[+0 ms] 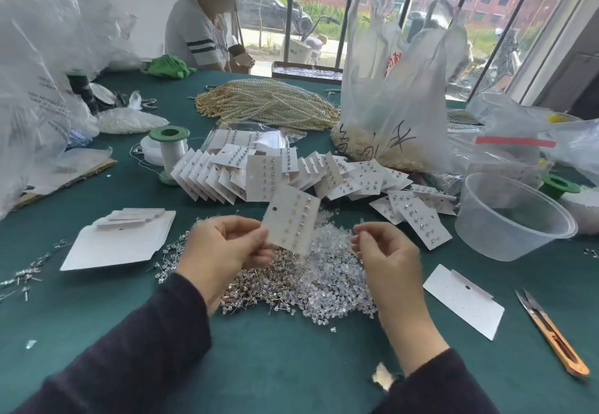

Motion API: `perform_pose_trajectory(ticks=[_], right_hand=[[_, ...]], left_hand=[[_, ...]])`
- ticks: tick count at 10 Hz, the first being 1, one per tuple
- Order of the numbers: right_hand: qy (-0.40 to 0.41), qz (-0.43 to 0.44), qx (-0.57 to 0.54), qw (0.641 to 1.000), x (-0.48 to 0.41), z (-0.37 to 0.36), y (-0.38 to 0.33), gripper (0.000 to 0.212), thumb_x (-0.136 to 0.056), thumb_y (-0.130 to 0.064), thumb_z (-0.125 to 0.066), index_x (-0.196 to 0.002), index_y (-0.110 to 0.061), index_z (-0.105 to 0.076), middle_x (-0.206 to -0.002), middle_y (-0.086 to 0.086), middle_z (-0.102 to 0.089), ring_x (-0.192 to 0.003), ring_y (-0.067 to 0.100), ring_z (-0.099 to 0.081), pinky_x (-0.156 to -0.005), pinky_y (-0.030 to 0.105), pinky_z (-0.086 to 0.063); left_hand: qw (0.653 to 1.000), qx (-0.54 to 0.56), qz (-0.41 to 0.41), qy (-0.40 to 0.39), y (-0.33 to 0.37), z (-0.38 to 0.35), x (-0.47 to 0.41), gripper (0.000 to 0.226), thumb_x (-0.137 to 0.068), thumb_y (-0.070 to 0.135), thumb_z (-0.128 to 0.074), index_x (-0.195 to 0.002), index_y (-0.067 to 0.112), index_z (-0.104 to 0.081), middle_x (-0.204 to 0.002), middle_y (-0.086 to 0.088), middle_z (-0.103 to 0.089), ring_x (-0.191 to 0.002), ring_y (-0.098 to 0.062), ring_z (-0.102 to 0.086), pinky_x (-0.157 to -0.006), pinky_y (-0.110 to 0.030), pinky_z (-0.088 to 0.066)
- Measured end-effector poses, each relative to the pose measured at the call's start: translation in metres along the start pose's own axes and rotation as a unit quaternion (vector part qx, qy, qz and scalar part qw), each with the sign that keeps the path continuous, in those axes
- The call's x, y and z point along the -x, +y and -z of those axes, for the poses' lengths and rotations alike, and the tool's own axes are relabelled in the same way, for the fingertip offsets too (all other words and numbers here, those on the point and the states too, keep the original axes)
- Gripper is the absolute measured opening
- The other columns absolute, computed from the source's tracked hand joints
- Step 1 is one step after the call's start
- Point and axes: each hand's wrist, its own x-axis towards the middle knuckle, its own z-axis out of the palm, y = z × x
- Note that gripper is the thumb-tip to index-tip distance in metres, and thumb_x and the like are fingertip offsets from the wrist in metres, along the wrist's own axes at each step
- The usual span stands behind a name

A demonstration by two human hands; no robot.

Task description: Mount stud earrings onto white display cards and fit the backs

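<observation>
My left hand (223, 245) pinches the lower left edge of a white display card (291, 219), held tilted above the table with its back toward me and several stud posts poking through. My right hand (385, 251) hovers just right of the card, thumb and forefinger pinched together; whether a clear back sits between them I cannot tell. Under both hands lies a heap of loose stud earrings (259, 284) and clear plastic backs (330, 277). A blank card (463, 300) lies flat to the right.
Finished cards (291, 173) fan across the green table (291, 358) behind the heap. Blank cards (123, 235) sit left. A clear plastic tub (515, 219), thread snips (551, 332), a white bag (395, 89), pearl strands (269, 102), a thread spool (168, 151). Another person (201, 30) sits opposite.
</observation>
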Motion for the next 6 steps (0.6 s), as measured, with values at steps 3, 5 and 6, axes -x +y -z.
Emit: perform_pose_trajectory(ticks=[3,5,6], right_hand=[[-0.017,0.244,0.241,0.939,0.002,-0.019,0.014,0.012,-0.079,0.0,-0.062,-0.086,-0.01,-0.065,-0.075,0.0,-0.064,-0.07,0.015,-0.059,-0.07,0.028,-0.048],[0.006,0.286,0.263,0.921,-0.002,-0.024,0.014,0.013,-0.075,-0.01,-0.057,-0.083,-0.01,-0.067,-0.072,-0.001,-0.065,-0.065,0.015,-0.059,-0.071,0.023,-0.042],[-0.001,0.293,0.263,0.919,-0.003,-0.026,0.015,0.014,-0.075,-0.01,-0.057,-0.084,-0.01,-0.068,-0.072,0.0,-0.066,-0.064,0.016,-0.06,-0.071,0.021,-0.041]], left_hand=[[0.992,0.038,0.056,0.103,0.048,0.004,-0.137,0.025,-0.094,-0.003,-0.04,-0.111,-0.017,-0.051,-0.1,-0.024,-0.064,-0.078,-0.03,-0.067,-0.054,-0.014,-0.051],[0.979,-0.098,0.089,0.155,0.037,0.015,-0.172,0.021,-0.091,0.0,-0.049,-0.072,-0.008,-0.055,-0.057,-0.013,-0.062,-0.042,-0.016,-0.062,-0.037,-0.018,-0.047],[0.957,-0.23,0.015,0.179,0.041,0.023,-0.168,0.022,-0.082,0.007,-0.065,-0.072,-0.012,-0.06,-0.052,-0.013,-0.062,-0.033,-0.015,-0.056,-0.053,-0.03,-0.057]])
